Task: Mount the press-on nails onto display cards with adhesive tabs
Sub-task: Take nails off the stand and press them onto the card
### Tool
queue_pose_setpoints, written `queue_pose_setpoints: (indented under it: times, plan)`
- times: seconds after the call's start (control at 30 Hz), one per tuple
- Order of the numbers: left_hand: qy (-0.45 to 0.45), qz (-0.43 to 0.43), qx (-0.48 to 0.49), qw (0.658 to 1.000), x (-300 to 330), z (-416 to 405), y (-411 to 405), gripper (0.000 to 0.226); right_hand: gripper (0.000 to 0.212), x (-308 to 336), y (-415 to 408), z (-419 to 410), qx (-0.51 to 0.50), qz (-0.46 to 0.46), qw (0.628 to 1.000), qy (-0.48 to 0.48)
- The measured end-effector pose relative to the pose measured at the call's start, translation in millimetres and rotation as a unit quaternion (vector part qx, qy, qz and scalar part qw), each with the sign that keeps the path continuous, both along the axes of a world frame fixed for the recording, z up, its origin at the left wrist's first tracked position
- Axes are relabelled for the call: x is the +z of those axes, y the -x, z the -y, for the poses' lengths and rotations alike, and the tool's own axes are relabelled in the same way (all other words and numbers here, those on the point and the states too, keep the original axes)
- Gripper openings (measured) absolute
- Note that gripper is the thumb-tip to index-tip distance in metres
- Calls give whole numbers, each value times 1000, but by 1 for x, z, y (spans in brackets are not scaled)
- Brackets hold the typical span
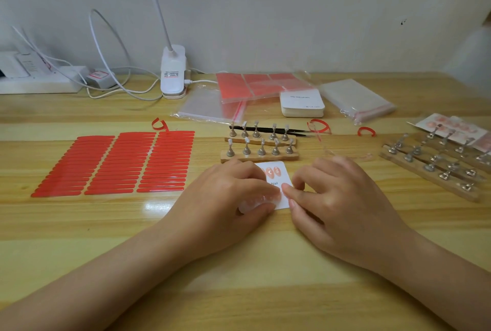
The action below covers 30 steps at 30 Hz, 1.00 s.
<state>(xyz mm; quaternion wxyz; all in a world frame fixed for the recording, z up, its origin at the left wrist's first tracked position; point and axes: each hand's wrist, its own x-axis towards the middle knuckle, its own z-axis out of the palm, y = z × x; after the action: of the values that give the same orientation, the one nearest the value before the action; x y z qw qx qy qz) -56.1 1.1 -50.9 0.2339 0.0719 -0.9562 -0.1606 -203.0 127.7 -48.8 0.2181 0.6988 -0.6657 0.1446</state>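
At the near centre of the wooden table point(79, 224), both forearms reach in from the bottom corners and the two hands meet over a small white display card point(277, 179) lying flat on the wood. The left hand point(228, 192) lies palm down with its fingers curled loosely over the card's left half; its thumb and fingertips press on the card's lower left edge, pinning it rather than lifting it, and a row of pale nails seems to sit under those fingertips, though blur makes that hard to tell. The right hand point(342, 200) is bent at the wrist, fingers half curled, with the thumb and forefinger brought together at the card's right edge near the printed word "Nail"; whether they pinch anything small there cannot be told. Three peach press-on nails point(271, 172) are already on the card's upper part. Just beyond the card stand two wooden strips with metal nail stands point(259, 146), and behind them lie black tweezers point(268, 129). To the left lie three sheets of red adhesive tabs point(114, 163). Further back a stack of blank cards point(301, 104) rests among clear bags, and more stands point(435, 163) are at the far right.
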Motion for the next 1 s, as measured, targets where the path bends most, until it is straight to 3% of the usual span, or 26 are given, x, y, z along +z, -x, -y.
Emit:
queue_pose_setpoints:
  times: [0.13, 0.23, 0.6, 1.0]
  plan:
    - [0, 0, 1, 1000, 0, 0, 0, 19, 36, -4, 3, -1, -23, 178, 984, -14]
    - [4, 2, 1, 1000, 1, -1, 0, 19, 35, -4, 6, -1, -18, 240, 971, 4]
    - [16, 0, 4, 1000, 0, 0, 0, 17, 35, -5, 2, 2, -23, 153, 988, 19]
    - [32, 13, 11, 999, 3, -2, -1, 16, 32, -7, 3, 2, -14, 174, 984, 44]
